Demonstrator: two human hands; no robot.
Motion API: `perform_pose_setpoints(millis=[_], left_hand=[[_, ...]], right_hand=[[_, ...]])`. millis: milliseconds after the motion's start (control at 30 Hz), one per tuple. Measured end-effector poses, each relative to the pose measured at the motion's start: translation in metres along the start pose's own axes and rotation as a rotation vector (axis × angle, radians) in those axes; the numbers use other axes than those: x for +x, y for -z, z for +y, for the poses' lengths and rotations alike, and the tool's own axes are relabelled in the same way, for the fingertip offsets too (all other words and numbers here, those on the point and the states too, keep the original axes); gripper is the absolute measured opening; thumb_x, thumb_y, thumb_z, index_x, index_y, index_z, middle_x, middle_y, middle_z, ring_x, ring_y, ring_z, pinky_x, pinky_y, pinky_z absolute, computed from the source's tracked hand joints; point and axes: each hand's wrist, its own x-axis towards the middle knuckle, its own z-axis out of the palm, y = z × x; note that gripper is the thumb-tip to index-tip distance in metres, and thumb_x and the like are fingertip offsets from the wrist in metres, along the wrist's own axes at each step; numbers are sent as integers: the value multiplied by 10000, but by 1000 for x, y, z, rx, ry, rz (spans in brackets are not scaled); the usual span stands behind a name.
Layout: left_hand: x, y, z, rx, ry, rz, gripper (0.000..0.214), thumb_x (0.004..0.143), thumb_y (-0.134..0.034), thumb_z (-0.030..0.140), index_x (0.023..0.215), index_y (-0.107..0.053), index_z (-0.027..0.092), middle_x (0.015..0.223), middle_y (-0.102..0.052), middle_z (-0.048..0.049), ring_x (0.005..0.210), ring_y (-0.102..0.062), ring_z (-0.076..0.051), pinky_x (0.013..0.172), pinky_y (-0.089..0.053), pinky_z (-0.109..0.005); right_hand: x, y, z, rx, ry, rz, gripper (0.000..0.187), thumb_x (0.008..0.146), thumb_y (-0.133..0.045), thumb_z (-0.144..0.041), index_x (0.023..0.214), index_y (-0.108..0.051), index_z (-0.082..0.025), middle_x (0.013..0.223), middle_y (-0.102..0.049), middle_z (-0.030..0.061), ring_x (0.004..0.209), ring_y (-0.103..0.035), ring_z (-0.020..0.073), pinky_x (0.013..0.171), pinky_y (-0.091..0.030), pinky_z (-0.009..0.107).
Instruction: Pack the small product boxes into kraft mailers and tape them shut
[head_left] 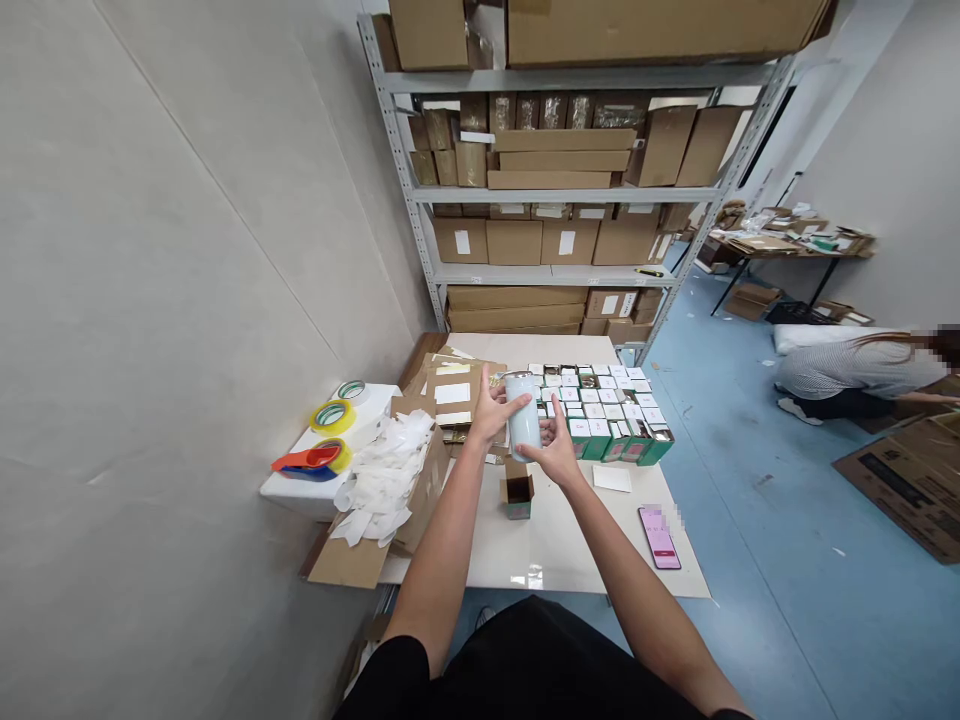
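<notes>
A pale blue tumbler (524,425) with a silvery rim is held up over the table between both hands. My left hand (491,408) closes on its upper left side, the thumb laid across the front. From the lower right, my right hand (556,448) grips it, thumb near the base. Just below stands a small open carton (517,497), brown inside and green outside, its flap raised. Behind my right hand, several rows of small green-and-white boxes (600,400) cover the table's far right part.
A carton (424,490) of white paper scraps stands at left, beside tape rolls (333,416) and a red tape dispenser (307,459). A phone (660,537) and white card (612,478) lie at right. Shelving (555,193) rises behind; a person (855,375) crouches far right.
</notes>
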Motion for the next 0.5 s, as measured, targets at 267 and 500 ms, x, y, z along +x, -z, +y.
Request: perform_pose_setpoints(millis=[267,500], left_hand=[[11,6,-3,-1,22,-44,1337,688,-955,309,1678,-57,267,1103,-756,-83,1033,-720,-234,972,-561,-396],[20,12,-5,69,31,-54,1242,683,-953,338,1656,-193,205,1040,-755,-78,1035,-714,-246,977,-561,-413]], right_hand=[[8,-2,6,67,-20,-97,1322,653,-888,-359,1671,-44,-345,1106,-632,31,870,-650,200,857,-563,401],[13,-2,8,120,-10,-152,1313,677,-896,-371,1667,-33,-351,1192,-651,54,1028,-672,232,949,-552,433]])
